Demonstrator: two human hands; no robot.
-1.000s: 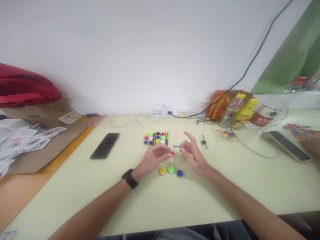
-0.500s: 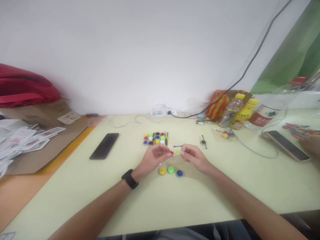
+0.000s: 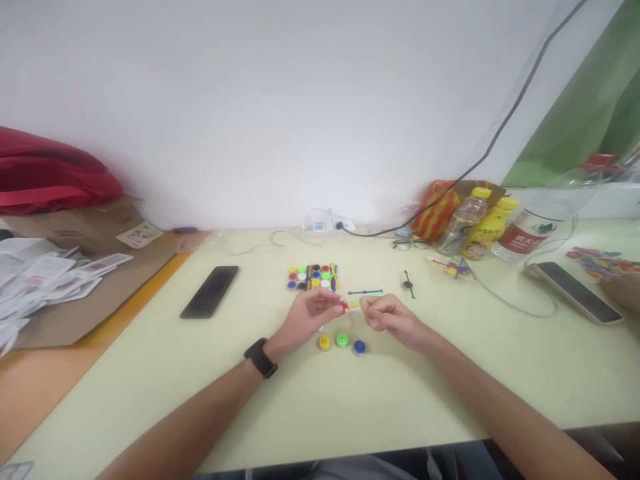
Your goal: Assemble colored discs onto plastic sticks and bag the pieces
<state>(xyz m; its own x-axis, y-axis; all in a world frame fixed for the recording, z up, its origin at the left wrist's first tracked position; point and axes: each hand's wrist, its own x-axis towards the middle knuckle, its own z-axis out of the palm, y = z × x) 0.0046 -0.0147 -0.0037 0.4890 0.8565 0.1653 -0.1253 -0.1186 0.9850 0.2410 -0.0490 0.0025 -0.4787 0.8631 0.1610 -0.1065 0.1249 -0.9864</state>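
Note:
My left hand (image 3: 316,315), with a black watch on the wrist, pinches a small red plastic piece (image 3: 344,305) between thumb and fingertips. Just to its right is my right hand (image 3: 389,313), fingers curled together; whatever lies in them is too small or hidden to make out. A thin blue arrow-shaped piece (image 3: 365,292) lies behind the hands, with pale yellow and green strips partly seen near it. In front of the hands stand a yellow round piece (image 3: 325,343), a green round piece (image 3: 342,340) and a blue round piece (image 3: 359,347).
Several coloured round pieces (image 3: 302,275) and arrows sit behind my left hand. A black arrow spinner (image 3: 408,285) lies to the right. Phones (image 3: 210,292), bottles (image 3: 467,220), glasses (image 3: 410,245) and a cable surround the work area. Another person's hand (image 3: 623,293) is at far right.
My right hand has turned and its fingers have curled more, uncovering more of the blue arrow behind it. My left hand stays in place with the red piece.

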